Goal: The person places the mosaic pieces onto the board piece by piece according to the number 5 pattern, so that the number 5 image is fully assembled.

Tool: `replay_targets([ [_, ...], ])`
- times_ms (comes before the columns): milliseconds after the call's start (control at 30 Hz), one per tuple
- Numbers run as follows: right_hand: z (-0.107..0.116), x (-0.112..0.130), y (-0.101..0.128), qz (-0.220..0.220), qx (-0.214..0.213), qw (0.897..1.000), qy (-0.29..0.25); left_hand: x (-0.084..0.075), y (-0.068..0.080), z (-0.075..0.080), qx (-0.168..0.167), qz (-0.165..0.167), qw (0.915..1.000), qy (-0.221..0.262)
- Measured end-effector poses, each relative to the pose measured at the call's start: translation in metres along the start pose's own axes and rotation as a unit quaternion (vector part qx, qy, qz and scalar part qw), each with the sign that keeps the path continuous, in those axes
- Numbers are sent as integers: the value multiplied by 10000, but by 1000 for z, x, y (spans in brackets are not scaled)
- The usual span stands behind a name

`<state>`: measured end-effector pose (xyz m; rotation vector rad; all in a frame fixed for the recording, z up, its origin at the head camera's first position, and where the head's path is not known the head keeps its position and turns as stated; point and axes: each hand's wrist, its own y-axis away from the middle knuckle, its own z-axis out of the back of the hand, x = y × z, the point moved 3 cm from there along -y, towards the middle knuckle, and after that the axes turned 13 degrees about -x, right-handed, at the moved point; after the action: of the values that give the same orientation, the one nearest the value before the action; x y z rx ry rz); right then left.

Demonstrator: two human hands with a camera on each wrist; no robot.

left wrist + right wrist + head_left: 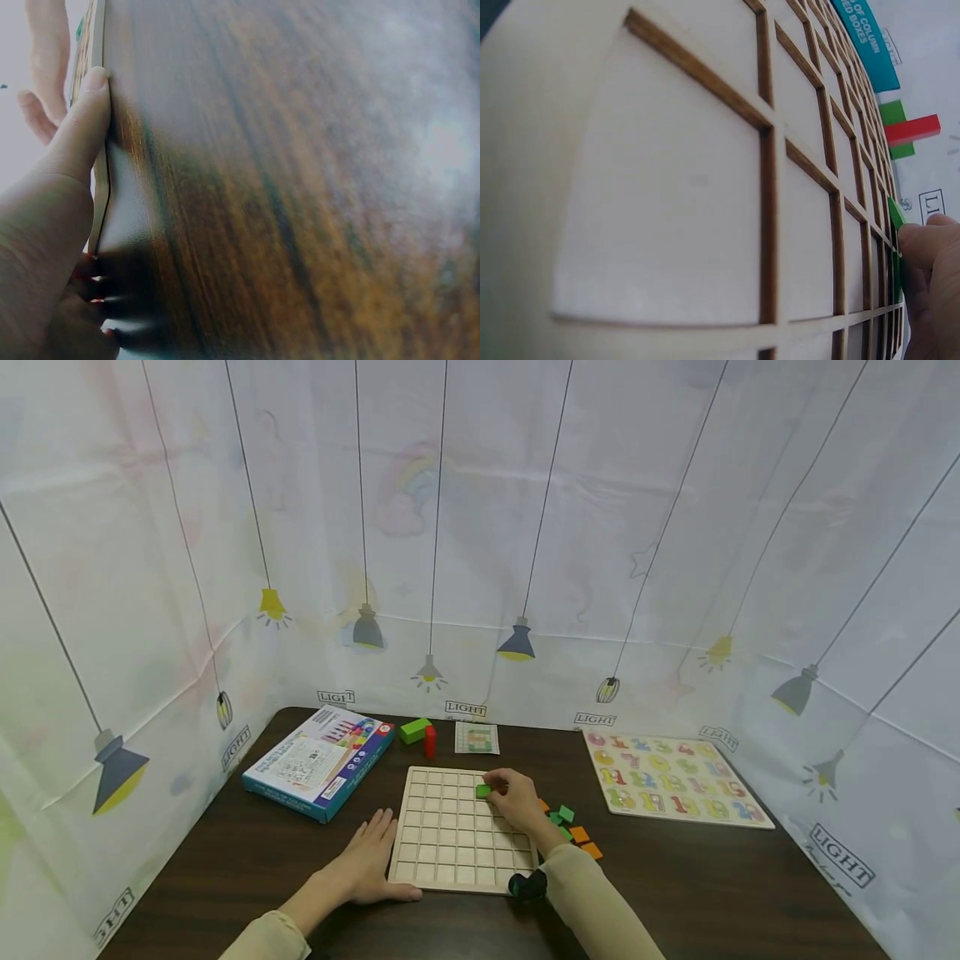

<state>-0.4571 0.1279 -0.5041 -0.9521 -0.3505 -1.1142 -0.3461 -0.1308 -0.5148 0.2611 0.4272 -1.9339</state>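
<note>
Right hand (512, 797) reaches over the far right part of the gridded board (446, 852); its grip pinches a small green block (482, 792) between thumb and fingers. Block is at the far rows, right of the board's middle. Seated in a cell or just above: can't tell. Fingertip pinch probably suits a piece this small; a fuller grip would cover neighbouring squares.

Left hand (366, 860) lies spread at the board's near left corner, fingers by the left side, thumb at the near edge, gripping nothing. Looks like bracing, so the board doesn't slide on the worktop (675, 893).

Orientation: block's visible face roughly squarish, no clear long axis, fingers hide part. Board lies flat, side edges running away from the person, likely for easy reach.

Loose green pieces (566, 814) and orange pieces (592, 850) lie right of the board, presumably to suit the right hand. Red block (430, 742) stands upright, long axis vertical, beside a larger green block (414, 730) lying down. Pattern card (477, 739) lies past the board's far edge, face up, likely for easy viewing.
</note>
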Motion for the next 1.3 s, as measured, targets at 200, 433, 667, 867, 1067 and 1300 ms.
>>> replay_targets([
  [200,3,-3,4,-44,-25,10000,69,-2,-1,-4,21,-20,10000,34],
  [433,8,-3,8,116,-200,9996,145,-4,-1,-7,44,-37,10000,32],
  [667,22,-6,12,-169,-324,9993,-76,-6,0,-9,88,-52,9999,20],
  [867,42,-15,14,-243,-500,9984,101,-6,1,-6,72,-20,10000,-54],
  [1067,64,-26,17,-258,-493,9983,164,-4,0,-1,32,69,10000,27],
  [1300,85,-33,25,-300,-367,9988,157,-1,0,0,-7,112,9999,12],
])
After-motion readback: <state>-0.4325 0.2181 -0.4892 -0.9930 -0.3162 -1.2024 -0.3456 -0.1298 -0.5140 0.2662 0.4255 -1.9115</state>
